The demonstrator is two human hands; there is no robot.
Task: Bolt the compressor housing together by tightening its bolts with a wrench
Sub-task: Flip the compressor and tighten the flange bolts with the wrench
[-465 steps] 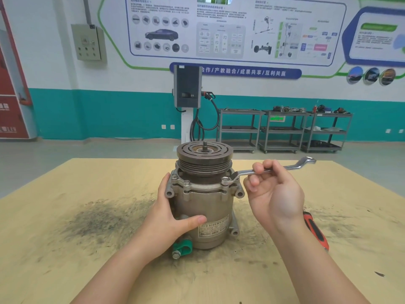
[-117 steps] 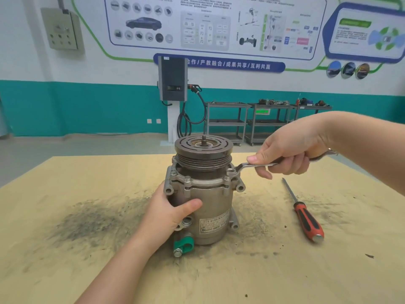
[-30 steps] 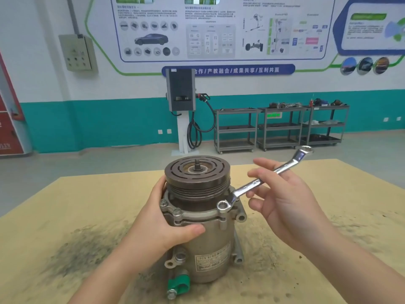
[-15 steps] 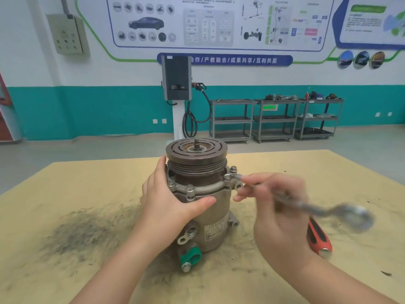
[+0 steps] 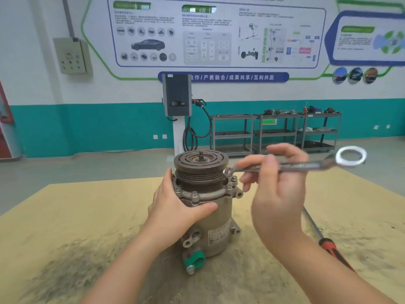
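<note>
The compressor housing (image 5: 206,218) stands upright at the centre of the frame on the worktable (image 5: 65,216), pulley plate on top, its ring of flange bolts just below. The one that matters now is the bolt (image 5: 234,178) on the flange's right side. My left hand (image 5: 175,212) grips the body from the left, thumb across the front, fingers wrapped behind. My right hand (image 5: 277,187), the nearer one to that bolt, pinches the wrench (image 5: 293,166) mid-shaft, thumb against curled fingers. The wrench's long axis runs almost level, left to right: its small end hovers just above the bolt, beside the pulley, and I cannot tell whether it touches. I judge it must drop onto the bolt head next. A red-handled screwdriver (image 5: 333,252) lies lower right.
</note>
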